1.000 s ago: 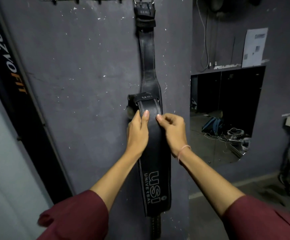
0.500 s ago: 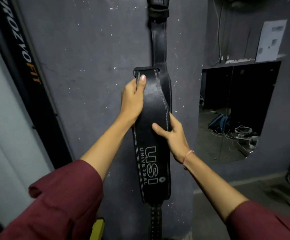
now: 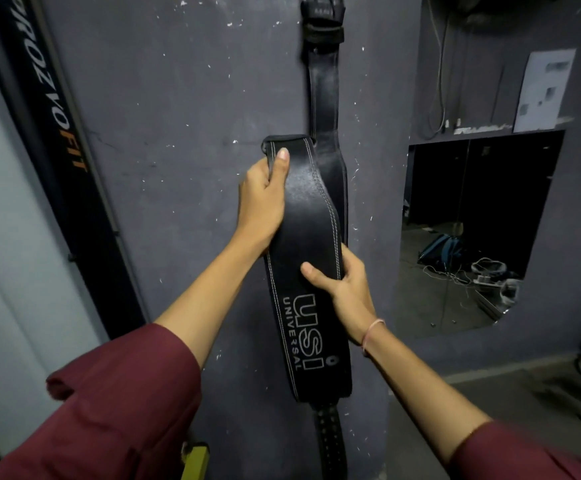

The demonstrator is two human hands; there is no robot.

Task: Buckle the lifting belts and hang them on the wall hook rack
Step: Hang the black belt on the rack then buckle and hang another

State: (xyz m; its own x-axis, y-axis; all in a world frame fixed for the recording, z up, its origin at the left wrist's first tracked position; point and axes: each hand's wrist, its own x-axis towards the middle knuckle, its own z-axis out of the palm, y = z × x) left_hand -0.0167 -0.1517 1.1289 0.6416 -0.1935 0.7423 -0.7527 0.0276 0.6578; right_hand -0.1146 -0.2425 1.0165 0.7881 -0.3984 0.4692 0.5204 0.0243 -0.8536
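Left hand [image 3: 263, 202] and right hand [image 3: 346, 289] on one black lifting belt [image 3: 308, 237].

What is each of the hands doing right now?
Left hand: closed on the upper left edge of the black lifting belt.
Right hand: closed on the belt's right edge, lower down.

Dark grey wall [image 3: 164, 98] in front of me, paint chipped w/ white specks all over. Left: black banner [image 3: 53, 109] running diagonally, white + orange lettering, pale panel [image 3: 1, 237] beside it. Right: wall steps back to a mirror [image 3: 472, 220] reflecting a dim room – blue bag [image 3: 441, 249] and tangled cables [image 3: 469, 271] on its floor. Above the mirror a white paper [image 3: 543, 90] stuck up, thin wire [image 3: 439, 64] hanging nr it. Grey floor [image 3: 524, 393] bottom right, light skirting along the wall base. Small yellow thing [image 3: 195, 460] low down, can't tell what. Lighting dim overall
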